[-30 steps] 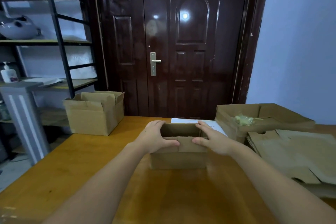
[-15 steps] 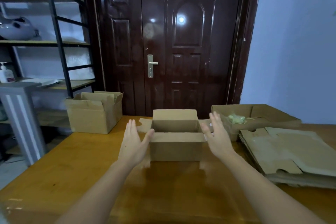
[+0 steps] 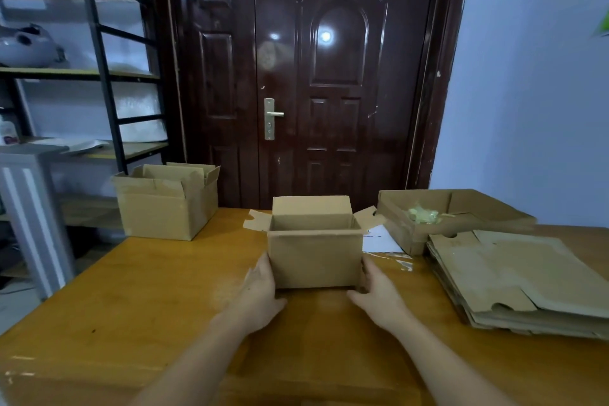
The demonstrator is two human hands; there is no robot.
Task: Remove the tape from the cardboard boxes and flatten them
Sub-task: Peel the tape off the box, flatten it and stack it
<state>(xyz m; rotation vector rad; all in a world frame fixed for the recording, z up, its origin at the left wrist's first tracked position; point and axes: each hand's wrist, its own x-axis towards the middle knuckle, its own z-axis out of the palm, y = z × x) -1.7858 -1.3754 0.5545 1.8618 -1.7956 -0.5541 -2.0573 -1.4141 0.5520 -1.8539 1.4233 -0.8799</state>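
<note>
A small box (image 3: 314,252) of plain brown cardboard stands upright on the table (image 3: 131,300), straight in front of the door (image 3: 329,76). Its top is open: the far flap stands up, the two side flaps splay outward to left and right, and the near flap cannot be made out. The front wall is bare, with no tape visible on it.

The left hand (image 3: 260,297) lies against the box's lower left side, fingers straight and together, flat along the wall. The right hand (image 3: 379,293) mirrors it on the lower right side, fingers extended along the wall, thumb out toward the near edge. Neither hand curls around anything; both press the box between them.

Three boxes are standing in all. Left of the small box, at the table's far left corner, sits a second box (image 3: 164,204), larger, its flaps partly up. Right of the small box sits a low tray box (image 3: 454,217), open, holding one crumpled wad of tape (image 3: 423,216). Nearer than the tray box lies one stack of flats (image 3: 520,280); the number of sheets cannot be told. One white sheet of paper (image 3: 379,242) lies between the small box and the tray box. A shelf (image 3: 82,72) stands left of the door.
</note>
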